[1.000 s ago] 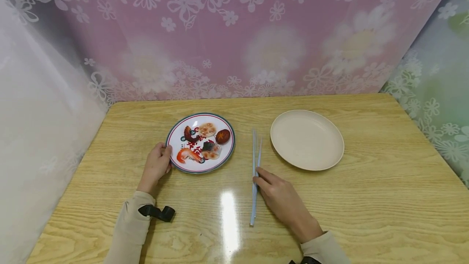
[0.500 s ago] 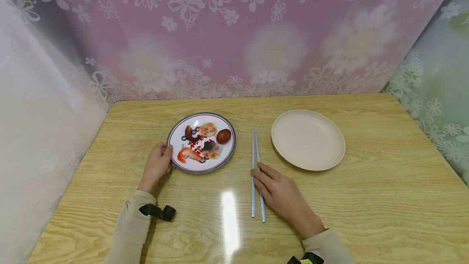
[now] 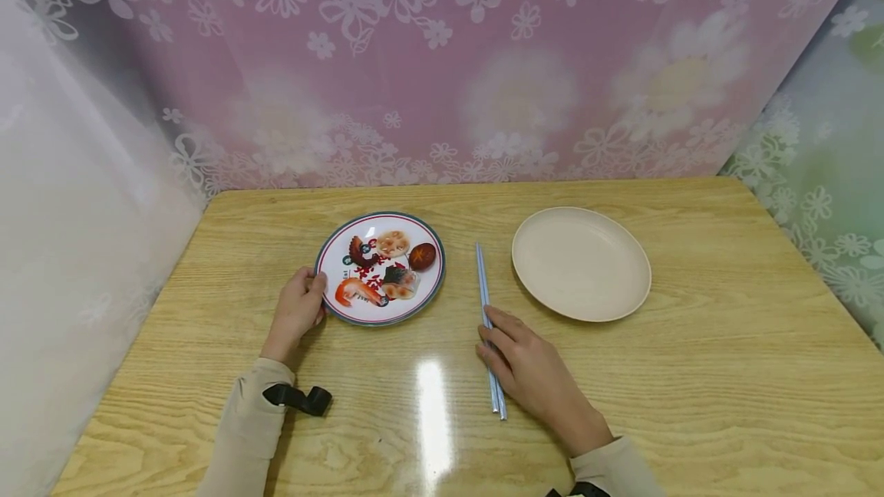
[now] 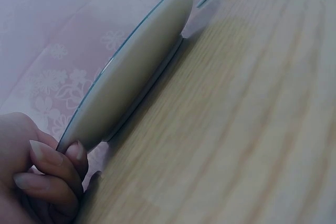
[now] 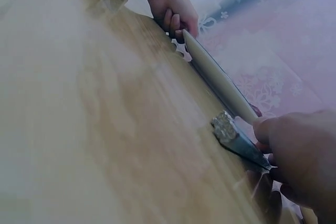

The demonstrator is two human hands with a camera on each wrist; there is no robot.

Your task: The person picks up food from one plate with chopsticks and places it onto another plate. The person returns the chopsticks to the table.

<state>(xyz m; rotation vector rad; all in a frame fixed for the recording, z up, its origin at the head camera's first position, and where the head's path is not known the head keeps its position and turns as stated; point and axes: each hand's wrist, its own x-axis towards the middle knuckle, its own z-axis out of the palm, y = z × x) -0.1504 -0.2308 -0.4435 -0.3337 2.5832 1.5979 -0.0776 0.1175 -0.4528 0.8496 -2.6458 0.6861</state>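
My left hand point(image 3: 295, 311) pinches the left rim of a round white plate point(image 3: 400, 312) with a blue-green edge and printed lettering. On it lie a shrimp point(image 3: 354, 291), a brown mushroom cap point(image 3: 422, 256), a pale lotus-root-like slice point(image 3: 393, 244) and other food-like pieces. In the left wrist view, curled fingers point(image 4: 50, 182) show under the plate's rim. My right hand point(image 3: 530, 365) holds a pair of light-blue chopsticks point(image 3: 483, 278), side by side, low over the table; whether they touch it, I cannot tell. Their thick ends point(image 5: 226, 128) show in the right wrist view.
A beige oval plate point(image 3: 580, 264) stands to the right, beyond my right hand. The wooden table point(image 3: 725, 374) ends at the back against a pink floral curtain point(image 3: 428, 98). A black strap point(image 3: 297, 399) sits on my left wrist.
The chopsticks crossed at first, then lay spread apart under my right fingers, and now lie together, tilted slightly. My left hand and both plates have stayed put.
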